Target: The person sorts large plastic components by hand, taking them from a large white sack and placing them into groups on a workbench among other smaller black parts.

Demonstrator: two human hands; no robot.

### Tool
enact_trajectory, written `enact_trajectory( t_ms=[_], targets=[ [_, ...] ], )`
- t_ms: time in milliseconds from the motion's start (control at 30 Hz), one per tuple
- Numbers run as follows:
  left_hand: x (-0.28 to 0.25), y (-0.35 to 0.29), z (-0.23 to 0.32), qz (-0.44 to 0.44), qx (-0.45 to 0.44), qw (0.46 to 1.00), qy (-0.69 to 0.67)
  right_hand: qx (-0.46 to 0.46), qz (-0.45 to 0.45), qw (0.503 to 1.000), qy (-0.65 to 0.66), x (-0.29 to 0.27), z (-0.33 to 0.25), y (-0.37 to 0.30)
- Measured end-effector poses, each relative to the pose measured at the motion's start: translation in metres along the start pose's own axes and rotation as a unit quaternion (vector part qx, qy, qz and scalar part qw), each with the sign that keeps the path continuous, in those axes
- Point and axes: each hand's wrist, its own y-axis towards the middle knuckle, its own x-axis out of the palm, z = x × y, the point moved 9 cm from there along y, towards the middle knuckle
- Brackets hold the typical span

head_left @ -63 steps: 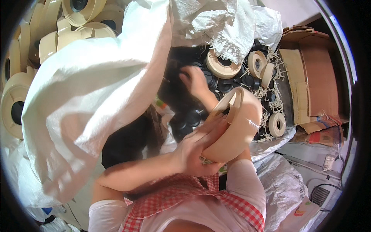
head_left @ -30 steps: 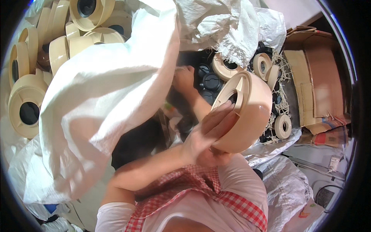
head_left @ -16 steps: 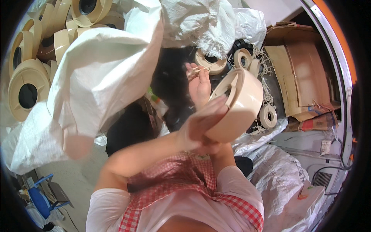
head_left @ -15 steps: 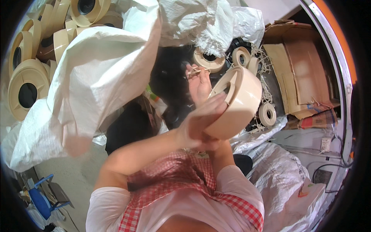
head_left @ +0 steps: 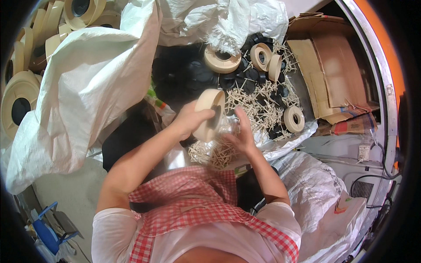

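Observation:
A beige plastic ring-shaped part (head_left: 208, 100) is tilted on edge in front of my apron. My left hand (head_left: 189, 119) grips its near left side, thumb over the rim. To the right of the ring, my right hand (head_left: 242, 135) is held with thumb and fingers apart. Something pale and blurred shows between this hand and the ring, too smeared to name. Beneath both hands lies a heap of small beige plastic sticks (head_left: 212, 154). Many more such sticks (head_left: 256, 105) are spread beyond my right hand, mixed with black round caps (head_left: 250, 74).
Beige rings (head_left: 222, 61) lie among the caps, with smaller rings (head_left: 294, 119) to the right. A white woven sack (head_left: 96, 83) hangs at the left before piled large beige rings (head_left: 19, 94). An open cardboard box (head_left: 337, 70) stands at right, above a white plastic sack (head_left: 307, 188).
The ring has been lowered and moved left, turning as it went. My crossed arms have parted; my right hand has come back from the far side. The heap of sticks is now uncovered.

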Motion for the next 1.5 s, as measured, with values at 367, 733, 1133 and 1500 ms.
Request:
enact_trajectory(
  t_ms=[367,733,1133,1500],
  targets=[
    [-0.079,0.028,-0.019,0.225,0.081,0.971,-0.021,0.319,-0.158,0.873,0.333,0.089,0.067,0.078],
    [-0.075,0.031,0.034,0.217,0.193,0.904,0.313,-0.038,0.067,0.995,-0.065,0.032,0.069,0.198],
    [-0.009,0.035,0.025,0.096,0.108,0.983,-0.113,0.27,-0.091,0.947,0.146,0.136,0.193,-0.014],
    [-0.018,0.032,0.025,0.131,0.131,0.98,-0.074,0.229,-0.272,0.924,-0.142,0.176,0.247,-0.02]
  ],
)
